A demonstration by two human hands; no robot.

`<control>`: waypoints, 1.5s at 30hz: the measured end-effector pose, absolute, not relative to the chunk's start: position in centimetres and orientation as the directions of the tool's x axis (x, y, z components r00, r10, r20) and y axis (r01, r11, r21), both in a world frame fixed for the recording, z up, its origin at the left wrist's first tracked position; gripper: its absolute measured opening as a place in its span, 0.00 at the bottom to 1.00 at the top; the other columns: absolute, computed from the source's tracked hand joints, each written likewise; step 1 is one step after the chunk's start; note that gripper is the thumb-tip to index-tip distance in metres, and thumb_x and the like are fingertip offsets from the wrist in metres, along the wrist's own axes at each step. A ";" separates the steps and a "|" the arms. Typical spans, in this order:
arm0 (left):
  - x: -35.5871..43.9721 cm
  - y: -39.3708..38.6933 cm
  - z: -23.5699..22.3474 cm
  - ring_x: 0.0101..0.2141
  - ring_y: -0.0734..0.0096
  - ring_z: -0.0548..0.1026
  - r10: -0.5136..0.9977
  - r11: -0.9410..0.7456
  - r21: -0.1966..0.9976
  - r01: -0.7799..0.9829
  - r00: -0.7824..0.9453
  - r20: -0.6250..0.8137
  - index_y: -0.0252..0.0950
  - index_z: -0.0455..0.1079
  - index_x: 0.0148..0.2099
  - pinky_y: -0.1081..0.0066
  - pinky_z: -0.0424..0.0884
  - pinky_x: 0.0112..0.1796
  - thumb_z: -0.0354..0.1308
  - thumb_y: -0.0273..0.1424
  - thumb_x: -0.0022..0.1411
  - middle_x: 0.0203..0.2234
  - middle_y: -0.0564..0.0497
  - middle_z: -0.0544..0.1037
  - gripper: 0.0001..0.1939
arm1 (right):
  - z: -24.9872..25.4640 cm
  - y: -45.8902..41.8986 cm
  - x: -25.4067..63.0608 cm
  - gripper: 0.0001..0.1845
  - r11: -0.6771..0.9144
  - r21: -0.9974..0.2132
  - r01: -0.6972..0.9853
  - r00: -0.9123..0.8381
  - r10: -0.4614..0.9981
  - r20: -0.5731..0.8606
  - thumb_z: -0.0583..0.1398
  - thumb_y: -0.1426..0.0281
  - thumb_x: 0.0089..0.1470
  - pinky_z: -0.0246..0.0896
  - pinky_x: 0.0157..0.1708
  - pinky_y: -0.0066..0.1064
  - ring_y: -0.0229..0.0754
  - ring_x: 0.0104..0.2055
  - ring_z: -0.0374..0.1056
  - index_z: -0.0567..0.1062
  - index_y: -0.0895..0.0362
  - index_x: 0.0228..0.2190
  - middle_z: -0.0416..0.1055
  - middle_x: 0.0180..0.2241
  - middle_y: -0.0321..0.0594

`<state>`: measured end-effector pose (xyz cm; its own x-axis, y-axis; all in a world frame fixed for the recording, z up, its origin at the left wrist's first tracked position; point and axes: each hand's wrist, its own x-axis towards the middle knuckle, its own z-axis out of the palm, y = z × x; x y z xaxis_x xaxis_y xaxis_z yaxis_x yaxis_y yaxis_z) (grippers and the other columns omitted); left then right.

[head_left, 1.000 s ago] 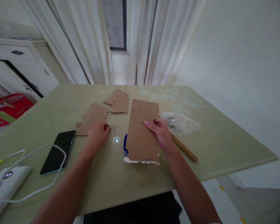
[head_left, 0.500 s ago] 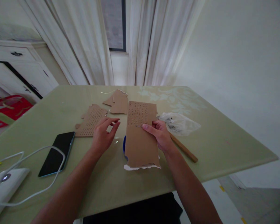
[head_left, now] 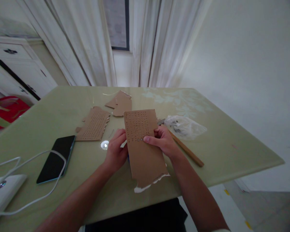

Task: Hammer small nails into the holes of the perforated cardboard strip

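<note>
Seen from the head camera, a right hand (head_left: 165, 141) pinches a perforated cardboard panel (head_left: 146, 161) between thumb and fingers; the left hand (head_left: 116, 151) curls at its left edge, fingertips hidden, any grip unclear. Careful handling calls for a firm, light pinch that avoids bending the card. The panel sits between both hands, a plastic bag (head_left: 189, 127) beyond the right.

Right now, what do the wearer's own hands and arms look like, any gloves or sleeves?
Left hand and right hand: no gloves, rings or watch visible. Forearms bare, no cables or markings seen. A pale edge, perhaps a sleeve, shows at the right arm's frame-bottom end.
</note>
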<state>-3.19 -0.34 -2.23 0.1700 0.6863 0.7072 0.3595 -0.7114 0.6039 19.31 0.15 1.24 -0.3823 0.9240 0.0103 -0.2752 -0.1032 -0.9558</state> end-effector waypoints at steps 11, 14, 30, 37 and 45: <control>-2.9 -0.6 -1.6 0.47 0.62 0.83 0.779 -0.586 0.720 0.373 0.016 0.626 0.44 0.77 0.63 0.63 0.81 0.43 0.61 0.31 0.76 0.54 0.44 0.84 0.16 | 1.6 0.1 19.3 0.20 -0.099 -0.950 -0.297 -0.288 0.958 -0.010 0.81 0.57 0.49 0.79 0.37 0.32 0.46 0.36 0.83 0.88 0.56 0.39 0.87 0.40 0.44; -3.3 -0.7 -1.1 0.56 0.58 0.81 0.673 -0.634 0.632 0.446 -0.086 0.735 0.45 0.73 0.68 0.56 0.80 0.52 0.57 0.32 0.79 0.62 0.42 0.81 0.20 | 1.4 0.3 19.4 0.20 -0.090 -0.949 -0.302 -0.242 0.970 -0.014 0.81 0.56 0.49 0.78 0.34 0.32 0.46 0.34 0.82 0.88 0.56 0.36 0.86 0.36 0.43; -3.4 -1.1 -1.0 0.67 0.55 0.77 0.552 -0.813 0.468 0.347 0.202 0.809 0.41 0.73 0.48 0.39 0.73 0.68 0.55 0.24 0.79 0.54 0.46 0.88 0.08 | 0.9 0.2 19.3 0.22 0.013 -0.983 -0.182 -0.354 0.932 0.078 0.77 0.52 0.57 0.73 0.34 0.30 0.44 0.35 0.79 0.88 0.56 0.43 0.85 0.38 0.43; -3.4 -1.5 -0.6 0.55 0.58 0.87 0.611 -0.782 0.561 0.272 0.157 0.776 0.43 0.69 0.47 0.39 0.71 0.69 0.49 0.34 0.84 0.49 0.49 0.90 0.10 | 0.9 0.2 19.0 0.20 0.071 -0.992 -0.101 -0.337 0.936 0.102 0.76 0.52 0.58 0.69 0.28 0.28 0.42 0.31 0.76 0.88 0.56 0.40 0.83 0.33 0.40; -7.7 2.7 -0.3 0.35 0.60 0.84 0.819 -0.269 0.754 0.599 -0.270 0.507 0.40 0.80 0.45 0.62 0.80 0.40 0.62 0.41 0.73 0.33 0.50 0.86 0.11 | 1.0 0.5 19.2 0.19 0.047 -0.955 -0.293 -0.116 0.990 0.085 0.79 0.53 0.51 0.78 0.36 0.35 0.46 0.33 0.80 0.88 0.54 0.36 0.85 0.34 0.41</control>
<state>-7.73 2.71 -0.29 -0.2698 0.8189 0.5067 0.5993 -0.2691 0.7540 19.21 0.47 1.02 -0.1158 0.9897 0.0845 -0.2932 0.0472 -0.9549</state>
